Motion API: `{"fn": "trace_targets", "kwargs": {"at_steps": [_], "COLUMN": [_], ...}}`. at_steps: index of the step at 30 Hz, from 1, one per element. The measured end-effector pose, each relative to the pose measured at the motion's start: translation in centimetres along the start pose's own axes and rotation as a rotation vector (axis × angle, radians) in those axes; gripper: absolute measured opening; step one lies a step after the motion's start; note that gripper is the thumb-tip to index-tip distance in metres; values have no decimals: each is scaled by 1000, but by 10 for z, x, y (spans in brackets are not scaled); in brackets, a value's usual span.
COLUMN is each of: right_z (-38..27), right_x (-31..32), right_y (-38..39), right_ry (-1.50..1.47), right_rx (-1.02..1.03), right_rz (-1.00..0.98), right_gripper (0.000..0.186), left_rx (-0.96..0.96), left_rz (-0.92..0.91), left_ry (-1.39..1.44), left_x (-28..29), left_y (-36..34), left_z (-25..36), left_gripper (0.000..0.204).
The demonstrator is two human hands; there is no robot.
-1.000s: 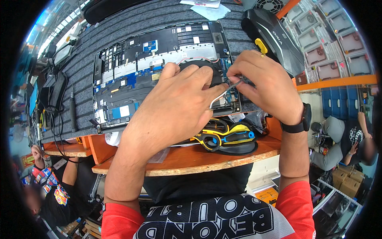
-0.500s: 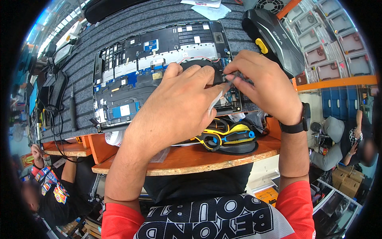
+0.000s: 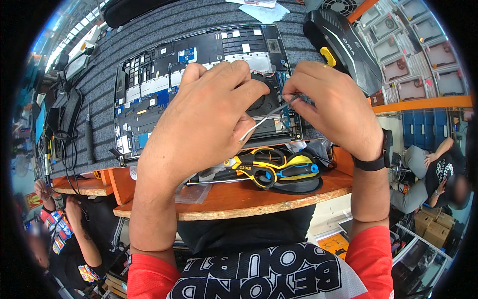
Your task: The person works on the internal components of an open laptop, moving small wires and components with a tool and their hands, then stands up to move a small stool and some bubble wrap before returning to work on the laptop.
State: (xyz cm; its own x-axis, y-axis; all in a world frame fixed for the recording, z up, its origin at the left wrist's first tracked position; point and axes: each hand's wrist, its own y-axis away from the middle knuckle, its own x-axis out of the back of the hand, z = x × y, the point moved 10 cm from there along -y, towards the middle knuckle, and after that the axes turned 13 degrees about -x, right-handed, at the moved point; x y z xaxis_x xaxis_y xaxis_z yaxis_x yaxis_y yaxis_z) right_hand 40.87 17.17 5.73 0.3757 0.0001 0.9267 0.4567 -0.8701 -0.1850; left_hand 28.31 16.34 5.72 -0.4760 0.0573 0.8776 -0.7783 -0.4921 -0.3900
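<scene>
An opened laptop base (image 3: 144, 102) lies on the ribbed grey mat, its boards and a round black fan (image 3: 258, 97) exposed. At its right edge my right hand (image 3: 331, 102) pinches a thin, bendy grey-and-white strip (image 3: 271, 113), which looks like a flat cable. The strip slants down to the left, and its white end curves beside my left thumb. Over the middle of the laptop, my left hand (image 3: 204, 109) has bent fingers, with index finger and thumb apart near the fan. Whether the strip touches the left thumb I cannot tell. My left hand hides much of the boards.
Yellow-and-black scissors (image 3: 264, 167) lie on the wooden shelf (image 3: 239, 205) below the mat. A screwdriver (image 3: 89, 142) and black cables (image 3: 67, 144) are at the left. A black case (image 3: 341, 52) stands far right, beside clear storage boxes (image 3: 398, 65). People sit at both sides.
My left hand has drawn back to the left and up, away from my right fingertips, and its fingers have parted. More of the strip and the fan now shows. My right hand stays nearly in place.
</scene>
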Motion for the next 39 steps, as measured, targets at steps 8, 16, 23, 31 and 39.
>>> {"fn": "trace_targets", "kwargs": {"at_steps": [8, 16, 23, 31, 39], "right_z": [-17, -10, -7, -13, 5], "right_x": [0, -2, -6, -8, -3], "right_y": [-10, -2, -5, -13, 4], "right_ry": [145, 9, 16, 33, -38], "right_rx": [188, 119, 67, 189, 137], "right_rz": [-35, -8, -89, -158, -67], "right_gripper": [12, 20, 17, 15, 16], "left_rx": [9, -5, -17, -12, -32], "left_rz": [-17, -25, -7, -15, 26], "left_ry": [-23, 6, -7, -6, -1], "left_x": [-1, -5, -5, -8, -6], "left_y": [2, 2, 2, 4, 5], "left_z": [-4, 1, 3, -1, 0], "left_gripper": [41, 37, 35, 36, 36]}}
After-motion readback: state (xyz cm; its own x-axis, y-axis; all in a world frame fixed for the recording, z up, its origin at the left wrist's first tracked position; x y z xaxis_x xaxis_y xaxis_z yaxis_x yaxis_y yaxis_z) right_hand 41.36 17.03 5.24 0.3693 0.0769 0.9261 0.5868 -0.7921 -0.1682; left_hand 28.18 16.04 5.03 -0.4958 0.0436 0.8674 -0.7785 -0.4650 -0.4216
